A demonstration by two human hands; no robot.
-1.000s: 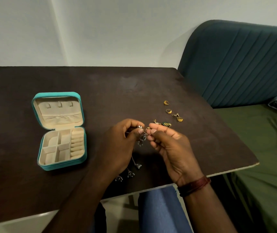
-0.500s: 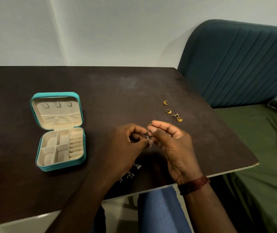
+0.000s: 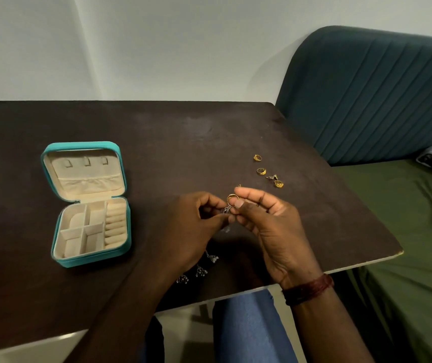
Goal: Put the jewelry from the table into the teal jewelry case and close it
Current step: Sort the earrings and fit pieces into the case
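Gold ring (image 3: 232, 197) pinched at right hand (image 3: 270, 218) fingertips, small silver piece (image 3: 226, 209) dangling just below, gripped by left hand (image 3: 194, 226) thumb and forefinger. Hands touching above dark table (image 3: 183, 142). Loose gold rings (image 3: 261, 171) beyond right fingers. Teal jewelry case (image 3: 89, 205) open, well left of left fingers.

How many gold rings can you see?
4: one pinched in the right hand, gold ring; three on the table beyond. Hands may hide others.
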